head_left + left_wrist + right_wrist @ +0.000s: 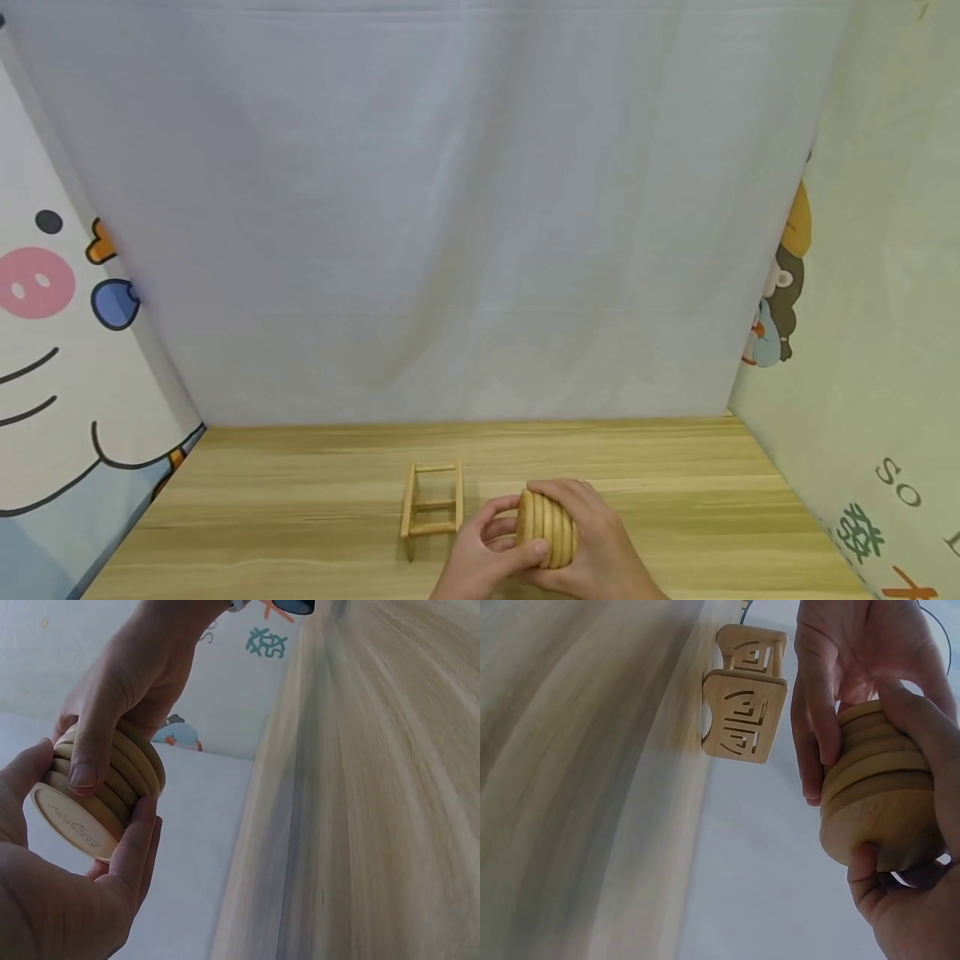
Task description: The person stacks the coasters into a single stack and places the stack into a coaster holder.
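Observation:
Both hands hold a stack of several round wooden coasters (547, 529) between them, raised above the table. My left hand (480, 554) grips its left side, thumb in front and fingers behind. From the right, my right hand (603, 542) wraps round the stack. The left wrist view shows a faint mark on the outer face of the end coaster (75, 821), with the right thumb (94, 754) lying across the rims. To the left of the hands stands a small wooden rack (433, 504); its cut-out side panels (744, 716) appear in the right wrist view.
The wood-grain table (300, 500) spreads around the hands. A pale cloth (465, 208) hangs along the back. Printed cloths close off the left side (75, 350) and the right side (847, 333).

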Demonstrator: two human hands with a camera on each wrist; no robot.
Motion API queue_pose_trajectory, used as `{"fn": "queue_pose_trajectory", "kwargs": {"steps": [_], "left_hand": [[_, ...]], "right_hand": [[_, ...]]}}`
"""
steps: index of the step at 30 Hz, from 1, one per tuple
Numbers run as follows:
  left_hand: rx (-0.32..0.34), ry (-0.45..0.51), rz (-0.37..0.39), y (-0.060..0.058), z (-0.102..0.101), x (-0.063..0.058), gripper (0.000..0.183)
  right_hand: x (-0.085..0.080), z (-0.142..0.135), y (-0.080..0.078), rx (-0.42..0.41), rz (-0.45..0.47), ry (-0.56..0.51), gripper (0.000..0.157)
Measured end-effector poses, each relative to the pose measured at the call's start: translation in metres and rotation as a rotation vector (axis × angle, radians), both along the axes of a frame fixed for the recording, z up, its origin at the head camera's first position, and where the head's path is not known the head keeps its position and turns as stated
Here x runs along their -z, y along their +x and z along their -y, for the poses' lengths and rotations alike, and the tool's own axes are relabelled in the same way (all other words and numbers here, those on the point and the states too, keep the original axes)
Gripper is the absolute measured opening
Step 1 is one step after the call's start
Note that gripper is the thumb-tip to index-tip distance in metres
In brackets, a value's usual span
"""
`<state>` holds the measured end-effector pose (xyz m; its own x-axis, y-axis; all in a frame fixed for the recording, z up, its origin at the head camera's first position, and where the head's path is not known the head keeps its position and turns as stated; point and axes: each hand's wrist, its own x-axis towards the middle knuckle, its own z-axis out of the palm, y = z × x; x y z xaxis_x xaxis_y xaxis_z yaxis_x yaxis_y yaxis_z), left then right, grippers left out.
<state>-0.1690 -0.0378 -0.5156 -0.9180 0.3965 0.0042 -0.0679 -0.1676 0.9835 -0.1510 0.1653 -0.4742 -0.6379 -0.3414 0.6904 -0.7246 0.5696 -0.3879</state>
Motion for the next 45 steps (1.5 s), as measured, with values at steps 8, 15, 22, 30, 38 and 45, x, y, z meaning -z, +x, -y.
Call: {"fn": "queue_pose_trajectory", "kwargs": {"steps": [8,15,22,30,38,45], "left_hand": [[0.011,0.008,-0.001,0.000,0.009,-0.012,0.082],[-0.061,-0.008,0.000,0.010,0.017,-0.035,0.076],[-0.111,-0.073,-0.033,0.006,0.029,-0.042,0.073],[-0.144,-0.148,-0.101,-0.004,0.048,-0.048,0.076],[-0.140,-0.149,-0.139,-0.019,0.067,-0.048,0.072],[-0.147,-0.186,-0.189,-0.030,0.084,-0.044,0.070]], "right_hand": [[-0.005,0.007,-0.003,-0.002,-0.005,-0.003,0.090],[-0.009,0.019,-0.007,-0.025,0.049,-0.034,0.090],[-0.012,0.031,-0.014,-0.045,0.097,-0.063,0.088],[-0.017,0.047,-0.026,-0.070,0.094,-0.050,0.085],[-0.020,0.059,-0.041,-0.116,0.127,-0.030,0.082],[-0.021,0.073,-0.053,-0.148,0.125,0.021,0.082]]}}
